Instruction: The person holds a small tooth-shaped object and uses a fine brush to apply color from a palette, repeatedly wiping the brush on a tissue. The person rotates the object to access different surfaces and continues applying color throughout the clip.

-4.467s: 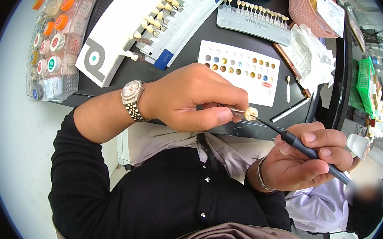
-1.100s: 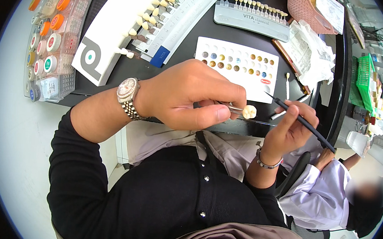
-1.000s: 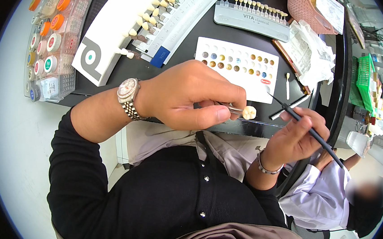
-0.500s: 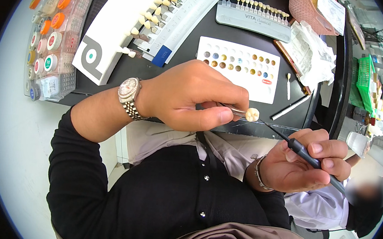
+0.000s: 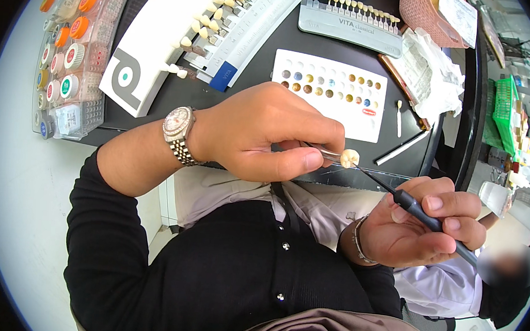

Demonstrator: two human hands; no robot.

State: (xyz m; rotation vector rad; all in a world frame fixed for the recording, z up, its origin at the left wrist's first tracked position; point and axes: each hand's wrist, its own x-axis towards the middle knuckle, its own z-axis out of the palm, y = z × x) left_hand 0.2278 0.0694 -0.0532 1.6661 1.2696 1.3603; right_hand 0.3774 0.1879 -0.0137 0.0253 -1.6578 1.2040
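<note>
My left hand (image 5: 273, 135) is closed around thin metal tweezers (image 5: 323, 151), whose tips reach out past my thumb and forefinger. At those tips sits a cream-coloured molar crown (image 5: 349, 159), its grooved chewing surface showing. In my right hand (image 5: 424, 234), a fine brush (image 5: 412, 206) with a dark handle is held between thumb and fingers. The brush's thin tip touches, or nearly touches, the crown's lower right side. Just beyond the crown lies a white palette (image 5: 349, 125) with rows of coloured wells.
Behind stand a grey tooth shade guide (image 5: 344, 32) and a longer shade guide (image 5: 239, 58) beside a white box (image 5: 131, 49). Lidded jars (image 5: 69, 88) crowd the left. Crumpled tissue (image 5: 434, 73) and a white stick (image 5: 402, 148) lie right. Another person (image 5: 448, 292) sits at lower right.
The brush has shifted slightly left and up, bringing its tip from a small gap to the crown's edge. My left hand and tweezers stay almost still.
</note>
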